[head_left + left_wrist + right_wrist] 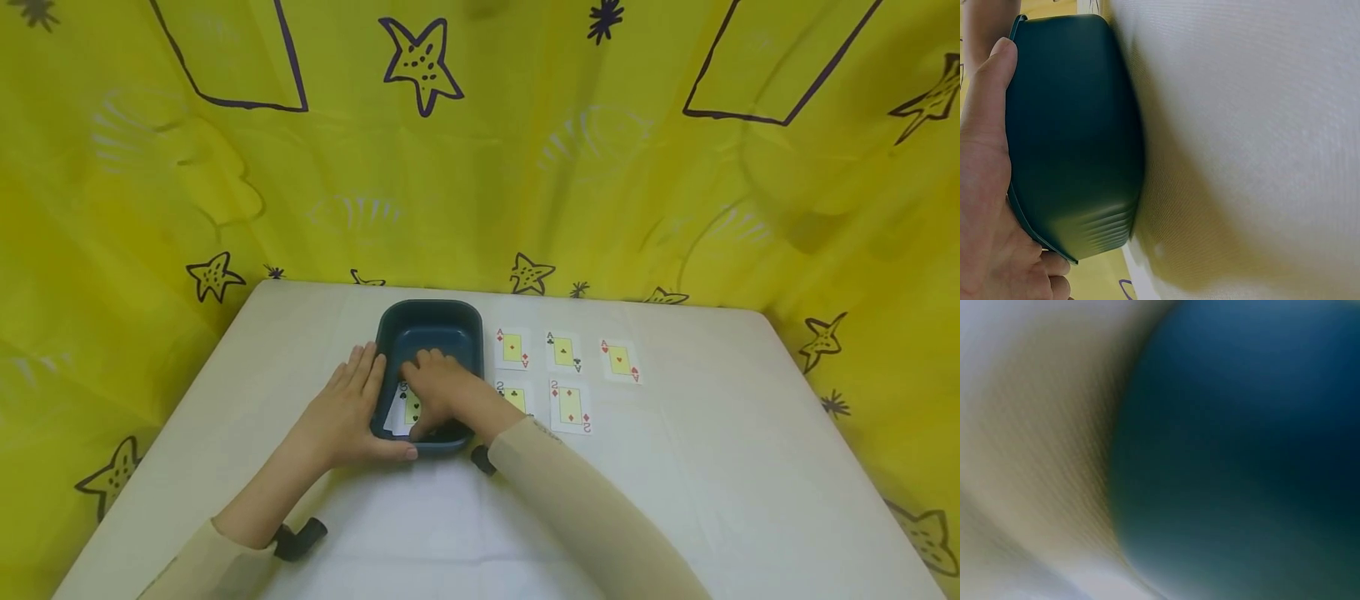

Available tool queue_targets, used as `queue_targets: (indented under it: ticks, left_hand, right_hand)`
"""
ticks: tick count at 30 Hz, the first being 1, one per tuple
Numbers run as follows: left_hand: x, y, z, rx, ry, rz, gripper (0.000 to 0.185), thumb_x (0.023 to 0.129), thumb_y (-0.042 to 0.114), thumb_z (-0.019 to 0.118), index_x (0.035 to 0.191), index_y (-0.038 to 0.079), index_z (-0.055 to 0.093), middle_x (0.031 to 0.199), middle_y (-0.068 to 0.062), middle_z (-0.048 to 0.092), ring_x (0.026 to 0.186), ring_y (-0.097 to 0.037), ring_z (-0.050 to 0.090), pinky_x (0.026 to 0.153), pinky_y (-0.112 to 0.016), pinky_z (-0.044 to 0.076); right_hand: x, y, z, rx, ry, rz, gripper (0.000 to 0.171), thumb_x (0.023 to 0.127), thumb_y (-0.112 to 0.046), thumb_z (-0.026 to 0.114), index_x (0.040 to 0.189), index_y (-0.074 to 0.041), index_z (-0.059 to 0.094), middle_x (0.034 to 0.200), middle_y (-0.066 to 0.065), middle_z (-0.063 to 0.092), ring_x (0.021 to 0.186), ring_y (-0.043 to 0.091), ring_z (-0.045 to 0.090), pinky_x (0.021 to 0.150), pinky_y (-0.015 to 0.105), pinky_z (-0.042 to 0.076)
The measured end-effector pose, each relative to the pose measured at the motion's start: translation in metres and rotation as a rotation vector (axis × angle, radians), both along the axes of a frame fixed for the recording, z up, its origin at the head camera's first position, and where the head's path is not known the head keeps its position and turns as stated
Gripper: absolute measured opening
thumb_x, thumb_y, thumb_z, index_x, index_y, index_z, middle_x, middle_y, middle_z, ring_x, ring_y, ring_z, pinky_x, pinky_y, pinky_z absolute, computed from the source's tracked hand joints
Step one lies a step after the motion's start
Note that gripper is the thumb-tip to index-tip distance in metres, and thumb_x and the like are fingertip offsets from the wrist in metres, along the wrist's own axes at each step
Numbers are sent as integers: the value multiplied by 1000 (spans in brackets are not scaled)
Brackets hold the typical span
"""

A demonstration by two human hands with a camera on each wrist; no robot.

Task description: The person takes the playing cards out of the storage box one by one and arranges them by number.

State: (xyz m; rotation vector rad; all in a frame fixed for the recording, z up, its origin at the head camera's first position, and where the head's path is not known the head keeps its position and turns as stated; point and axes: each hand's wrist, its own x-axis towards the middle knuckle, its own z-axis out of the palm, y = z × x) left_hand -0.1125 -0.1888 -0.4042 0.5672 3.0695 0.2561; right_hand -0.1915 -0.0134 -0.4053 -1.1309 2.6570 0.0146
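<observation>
The left hand [347,410] is resting its straight, relaxed fingers along the left wall of the dark blue rounded plastic tub [465,321], thumb hooking the near rim, steadying it on the white-covered bench [712,467]. The right hand [438,392] is reaching down inside, directly over the face-up playing card [408,408] lying at the tub's near-left corner; its fingers seem curled onto the card, though whether they are pinching it is unclear.

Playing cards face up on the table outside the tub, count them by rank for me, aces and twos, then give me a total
Aces: 3, a red one, a black one and a red one.
Twos: 2, a black one partly under the right forearm, a red one.
Total: 5. More cards lie in the blue tub, not counted.
</observation>
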Motion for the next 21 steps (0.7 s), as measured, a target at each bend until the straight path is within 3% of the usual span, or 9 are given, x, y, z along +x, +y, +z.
queue_targets:
  ticks: [5,11,14,17,21]
  left_hand:
    - [-1,0,-1,-4,8,-4,145,60,100,44,154,-8,24,163,-27,14,152,-43,12,121,-56,20]
    - [0,0,-2,-1,12,-3,143,61,98,49,153,-8,26,163,-27,15,152,-43,12,121,-56,21]
    - [0,1,-1,-3,14,0,142,61,97,52,153,-8,26,163,-26,15,152,-43,12,121,-55,21]
    - [0,0,-1,-9,15,1,142,61,97,52,153,-8,26,163,-27,15,152,-43,12,121,-55,20]
    - [-1,1,0,-13,9,3,142,61,97,52,154,-7,25,163,-26,14,152,-43,12,121,-56,20]
  right_hand:
    - [-1,1,1,8,-7,-22,98,66,-64,83,143,-13,48,132,9,52,115,23,46,110,42,42]
    - [-2,5,-4,-75,14,-21,89,64,-60,86,134,-16,54,122,6,50,106,20,47,98,36,48]
    - [-2,6,-5,-108,16,-15,88,66,-55,88,137,-18,52,126,5,53,108,20,48,98,35,48]
    - [0,8,-3,-110,16,-3,88,71,-50,87,145,-25,48,133,6,53,112,22,47,100,37,48]
    - [2,10,1,-113,7,12,70,80,-40,83,143,-37,53,136,7,49,112,23,47,98,37,51]
